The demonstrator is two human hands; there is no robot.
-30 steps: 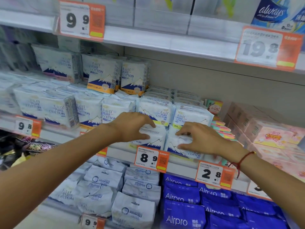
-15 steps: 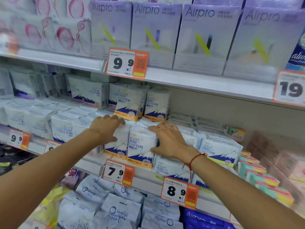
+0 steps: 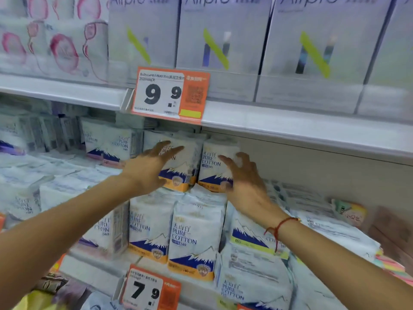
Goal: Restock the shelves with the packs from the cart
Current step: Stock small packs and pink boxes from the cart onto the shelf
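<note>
Head view. Middle shelf (image 3: 301,130) stocked with white "PURE COTTON" packs in two tiers. Upper tier: two upright packs with orange bottom bands, left upper pack (image 3: 178,162) and right upper pack (image 3: 214,166), side by side and touching. Lower tier, below both hands: two upright orange-band packs (image 3: 192,238), with a yellow-band pack (image 3: 248,236) to their right, under the right wrist. Further packs left of the left forearm, blurred.

Left hand (image 3: 149,168): fingers straight and spread, raised in front of the left upper pack; contact cannot be told. Right hand (image 3: 243,177): fingers spread and slightly bent, at the right edge of the right upper pack; contact cannot be told. No pack gripped by either hand. Red string bracelet (image 3: 279,227) on the right wrist.

Above the hands: top shelf with Airpro boxes (image 3: 223,45) in a row; orange 9.9 price tag (image 3: 171,95) on its edge. Below the hands: 7.9 price tag (image 3: 149,289).
</note>
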